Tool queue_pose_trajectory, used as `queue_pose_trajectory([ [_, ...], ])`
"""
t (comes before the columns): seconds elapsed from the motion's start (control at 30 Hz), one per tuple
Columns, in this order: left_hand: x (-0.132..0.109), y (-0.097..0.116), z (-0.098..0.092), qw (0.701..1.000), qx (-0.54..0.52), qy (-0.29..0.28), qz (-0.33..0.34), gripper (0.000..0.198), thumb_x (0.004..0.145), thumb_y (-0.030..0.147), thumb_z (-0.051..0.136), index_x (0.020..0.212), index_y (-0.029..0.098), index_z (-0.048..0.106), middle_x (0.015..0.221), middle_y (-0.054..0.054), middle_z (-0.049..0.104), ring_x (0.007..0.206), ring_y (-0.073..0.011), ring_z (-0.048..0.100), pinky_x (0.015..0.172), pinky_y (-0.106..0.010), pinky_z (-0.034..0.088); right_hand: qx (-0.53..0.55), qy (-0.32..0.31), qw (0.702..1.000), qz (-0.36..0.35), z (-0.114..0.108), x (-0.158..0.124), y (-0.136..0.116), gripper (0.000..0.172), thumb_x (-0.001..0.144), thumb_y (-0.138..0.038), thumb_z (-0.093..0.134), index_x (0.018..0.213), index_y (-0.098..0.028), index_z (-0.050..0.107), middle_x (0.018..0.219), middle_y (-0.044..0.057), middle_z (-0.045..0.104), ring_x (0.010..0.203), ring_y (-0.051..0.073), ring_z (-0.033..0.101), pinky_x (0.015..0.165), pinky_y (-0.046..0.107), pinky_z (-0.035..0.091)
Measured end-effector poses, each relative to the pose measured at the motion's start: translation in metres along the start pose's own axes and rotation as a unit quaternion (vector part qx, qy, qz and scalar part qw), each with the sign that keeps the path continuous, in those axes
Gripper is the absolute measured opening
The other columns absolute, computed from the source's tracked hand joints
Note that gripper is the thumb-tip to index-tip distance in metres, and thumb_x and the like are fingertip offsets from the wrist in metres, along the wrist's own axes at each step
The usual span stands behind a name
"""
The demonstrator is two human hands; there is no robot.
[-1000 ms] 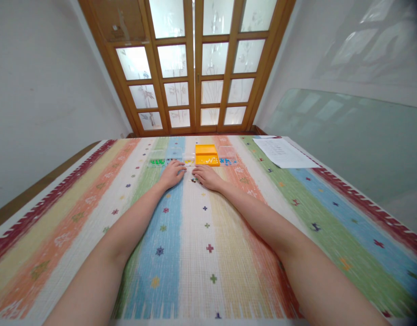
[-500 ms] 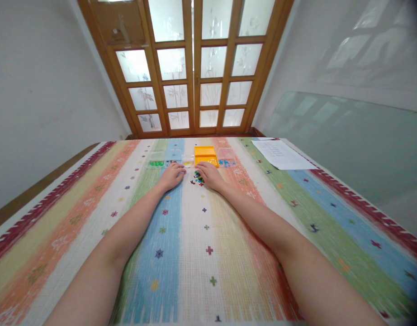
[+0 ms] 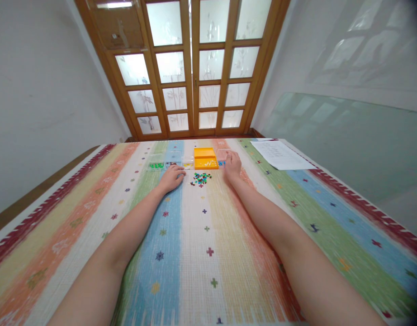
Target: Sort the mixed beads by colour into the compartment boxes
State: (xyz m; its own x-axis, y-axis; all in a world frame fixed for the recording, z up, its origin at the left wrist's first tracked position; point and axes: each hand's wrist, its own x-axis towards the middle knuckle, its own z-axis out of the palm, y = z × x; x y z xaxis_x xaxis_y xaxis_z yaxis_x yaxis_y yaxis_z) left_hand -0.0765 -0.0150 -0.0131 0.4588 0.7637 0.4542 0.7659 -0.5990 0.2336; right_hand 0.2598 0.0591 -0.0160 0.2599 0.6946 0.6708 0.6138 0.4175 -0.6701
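Observation:
My left hand (image 3: 173, 178) rests on the cloth beside the clear boxes, its fingers loosely bent and apart, holding nothing I can see. Over the clear box of blue pieces (image 3: 221, 163) is my right hand (image 3: 232, 166), fingers drawn together; anything small between them is too tiny to make out. Between the hands lies a loose pile of small coloured pieces (image 3: 202, 179), mostly green, blue and dark red. Behind it stands an open orange box (image 3: 204, 153) with white pieces in its near half. Other clear boxes hold green pieces (image 3: 156, 166), dark red pieces (image 3: 171, 164) and yellow pieces (image 3: 187, 166).
A striped, patterned cloth (image 3: 195, 253) covers the table. White paper sheets (image 3: 279, 154) lie at the far right. A glass panel (image 3: 347, 136) leans along the right wall, and wooden doors with glass panes (image 3: 195, 86) stand beyond the table.
My right hand has moved from over the loose pile to the right, over the box of blue pieces, uncovering the pile. My left hand has stayed in place.

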Motion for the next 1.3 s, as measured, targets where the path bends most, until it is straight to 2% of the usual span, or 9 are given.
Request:
queue_pose_trajectory([
  [0.13,0.001,0.001,-0.001,1.000,-0.005,-0.003,-0.003,0.028,0.098,0.026,0.054,0.111,0.024,0.079,0.129,-0.008,0.071,0.127,-0.0261,0.058,0.120,-0.052,0.041,0.013,0.033,0.996,0.078,0.003,0.004,0.015,0.049,0.102,-0.034,0.029,0.110,-0.015,0.074,0.117,0.017,0.073,0.111,0.027,0.065,0.105,0.044,0.048],
  [0.3,0.001,0.001,-0.002,1.000,-0.009,-0.004,-0.005,0.027,0.097,0.025,0.055,0.110,0.024,0.079,0.128,-0.008,0.072,0.127,-0.0262,0.059,0.121,-0.053,0.041,0.029,0.032,0.992,0.118,0.005,0.005,0.025,0.049,0.099,-0.034,0.031,0.104,-0.014,0.075,0.111,0.016,0.075,0.105,0.027,0.066,0.101,0.043,0.049],
  [0.43,0.001,0.000,-0.001,1.000,-0.007,-0.002,-0.001,0.027,0.097,0.025,0.055,0.110,0.023,0.079,0.128,-0.008,0.072,0.127,-0.0262,0.059,0.121,-0.052,0.041,0.033,0.035,0.992,0.121,0.004,0.005,0.024,0.046,0.098,-0.033,0.034,0.099,-0.015,0.076,0.107,0.015,0.075,0.102,0.027,0.065,0.098,0.043,0.049],
  [0.63,0.001,0.001,-0.001,1.000,-0.008,-0.003,-0.004,0.027,0.097,0.026,0.055,0.109,0.024,0.079,0.129,-0.008,0.072,0.126,-0.0263,0.059,0.120,-0.053,0.042,0.004,0.029,0.996,0.085,0.001,0.004,0.016,0.041,0.097,-0.030,0.035,0.089,-0.017,0.074,0.101,0.013,0.072,0.100,0.027,0.062,0.098,0.044,0.049],
  [0.87,0.002,0.005,-0.002,1.000,-0.002,-0.013,0.001,0.028,0.099,0.027,0.053,0.111,0.025,0.079,0.124,-0.007,0.073,0.119,-0.0256,0.062,0.113,-0.050,0.047,0.001,-0.048,0.999,0.001,0.007,-0.016,-0.012,0.038,0.101,-0.032,0.038,0.092,-0.020,0.073,0.102,0.011,0.072,0.100,0.027,0.062,0.095,0.041,0.050],
  [1.03,0.003,0.019,-0.004,0.999,0.001,-0.032,0.030,0.029,0.101,0.028,0.052,0.113,0.025,0.078,0.127,-0.008,0.072,0.123,-0.0264,0.061,0.115,-0.050,0.046,-0.015,-0.195,0.976,-0.100,0.006,-0.028,-0.035,0.035,0.104,-0.032,0.042,0.094,-0.020,0.073,0.102,0.011,0.071,0.099,0.026,0.062,0.094,0.039,0.049],
  [1.13,0.003,0.028,0.000,0.999,0.005,-0.036,0.032,0.032,0.101,0.032,0.053,0.126,0.025,0.073,0.139,-0.009,0.066,0.132,-0.0275,0.057,0.118,-0.050,0.044,-0.047,-0.261,0.950,-0.162,0.005,-0.034,-0.046,0.034,0.106,-0.030,0.043,0.095,-0.019,0.074,0.104,0.011,0.071,0.102,0.026,0.061,0.094,0.038,0.047],
  [1.23,0.002,0.033,0.007,0.999,-0.006,-0.035,0.026,0.047,0.102,0.038,0.054,0.146,0.023,0.060,0.153,-0.012,0.057,0.142,-0.0279,0.051,0.123,-0.049,0.039,-0.073,-0.284,0.936,-0.196,0.005,-0.038,-0.052,0.034,0.108,-0.028,0.043,0.097,-0.019,0.074,0.105,0.010,0.070,0.102,0.024,0.061,0.094,0.036,0.046],
  [1.3,0.002,0.034,0.013,0.998,-0.016,-0.049,0.031,0.053,0.102,0.039,0.053,0.152,0.022,0.053,0.158,-0.013,0.053,0.146,-0.0276,0.049,0.125,-0.049,0.037,-0.085,-0.287,0.933,-0.201,0.005,-0.039,-0.054,0.033,0.108,-0.028,0.044,0.096,-0.019,0.074,0.103,0.010,0.070,0.101,0.023,0.061,0.092,0.035,0.046],
])
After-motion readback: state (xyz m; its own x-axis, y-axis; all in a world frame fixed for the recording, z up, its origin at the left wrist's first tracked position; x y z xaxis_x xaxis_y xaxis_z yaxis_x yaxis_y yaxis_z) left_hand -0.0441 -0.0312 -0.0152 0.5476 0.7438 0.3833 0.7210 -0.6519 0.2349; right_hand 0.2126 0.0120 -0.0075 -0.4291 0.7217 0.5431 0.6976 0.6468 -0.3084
